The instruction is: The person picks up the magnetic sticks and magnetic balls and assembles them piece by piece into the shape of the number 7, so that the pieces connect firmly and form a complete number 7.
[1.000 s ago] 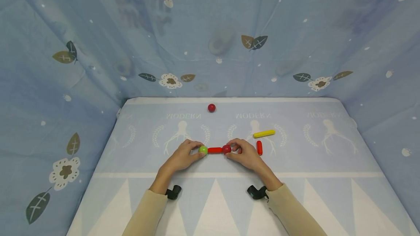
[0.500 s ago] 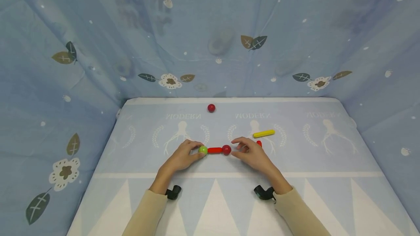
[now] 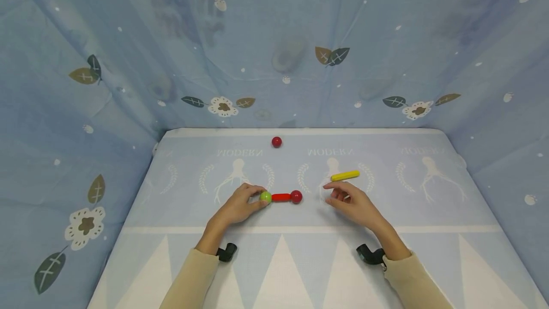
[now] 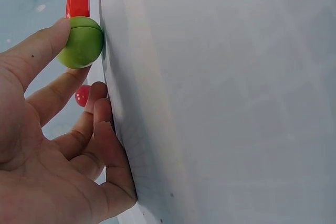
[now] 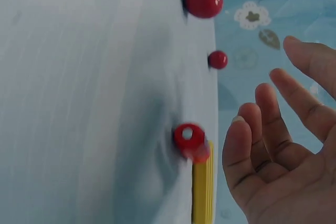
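My left hand (image 3: pixel 241 205) pinches a green ball (image 3: pixel 266 197) between thumb and index finger. From that ball a short red rod (image 3: pixel 281 197) runs right to a red ball (image 3: pixel 296 197), the three joined in a line on the table. In the left wrist view the thumb lies against the green ball (image 4: pixel 83 45), with the other fingers loosely bent below. My right hand (image 3: pixel 353 205) holds nothing, its fingers loosely curved over the table. A second short red rod (image 5: pixel 190 139) shows in the right wrist view, end on; the hand hides it in the head view.
A yellow rod (image 3: pixel 345 175) lies just beyond the right hand. Another red ball (image 3: pixel 276 142) sits near the table's back edge. Patterned blue cloth (image 3: pixel 274 61) hangs behind and along both sides of the table (image 3: pixel 274 261).
My right hand has let go of the red ball and moved right, covering the loose short red rod in the head view. The left hand stays on the green ball.
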`<state>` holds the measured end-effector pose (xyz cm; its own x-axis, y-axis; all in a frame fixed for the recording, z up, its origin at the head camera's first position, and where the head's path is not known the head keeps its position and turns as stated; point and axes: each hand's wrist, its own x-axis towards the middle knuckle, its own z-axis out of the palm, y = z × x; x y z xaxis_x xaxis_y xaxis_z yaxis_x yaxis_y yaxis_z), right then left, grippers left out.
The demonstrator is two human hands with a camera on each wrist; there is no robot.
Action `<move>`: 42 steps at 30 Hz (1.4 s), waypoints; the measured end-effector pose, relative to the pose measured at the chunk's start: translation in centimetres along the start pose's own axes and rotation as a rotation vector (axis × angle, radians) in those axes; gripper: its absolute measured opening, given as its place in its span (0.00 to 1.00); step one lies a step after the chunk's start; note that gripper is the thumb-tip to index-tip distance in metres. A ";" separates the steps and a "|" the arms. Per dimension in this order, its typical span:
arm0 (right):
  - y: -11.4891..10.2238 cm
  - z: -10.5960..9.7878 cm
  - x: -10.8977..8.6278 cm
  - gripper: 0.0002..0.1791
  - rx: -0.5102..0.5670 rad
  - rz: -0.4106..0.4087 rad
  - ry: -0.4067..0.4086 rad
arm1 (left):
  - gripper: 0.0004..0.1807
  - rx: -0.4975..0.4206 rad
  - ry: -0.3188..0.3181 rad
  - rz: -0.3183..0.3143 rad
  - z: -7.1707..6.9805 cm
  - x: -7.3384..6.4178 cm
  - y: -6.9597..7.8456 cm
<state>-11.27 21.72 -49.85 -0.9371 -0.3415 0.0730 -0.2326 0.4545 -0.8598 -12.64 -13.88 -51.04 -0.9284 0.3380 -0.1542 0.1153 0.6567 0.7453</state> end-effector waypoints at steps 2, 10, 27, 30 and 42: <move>0.5 -0.6 -0.2 0.21 -0.001 0.005 0.000 | 0.19 0.001 0.000 -0.005 0.0 0.0 0.1; 2.7 -2.9 -0.3 0.19 -0.012 0.081 -0.027 | 0.19 -0.008 -0.002 -0.019 -0.1 -0.1 0.3; 5.4 -3.2 1.7 0.21 -0.128 -0.068 -0.163 | 0.18 -0.010 -0.003 -0.021 0.0 0.0 0.0; 5.3 -3.1 1.6 0.18 -0.144 -0.037 -0.151 | 0.18 -0.008 -0.005 -0.024 0.0 0.0 0.0; 5.0 -2.8 1.6 0.15 -0.176 0.007 -0.115 | 0.20 0.011 0.001 -0.014 0.1 0.2 -0.2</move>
<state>-14.69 25.71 -52.63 -0.9053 -0.4248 0.0005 -0.2774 0.5903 -0.7580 -12.75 -13.86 -51.27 -0.9302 0.3286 -0.1639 0.1067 0.6689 0.7357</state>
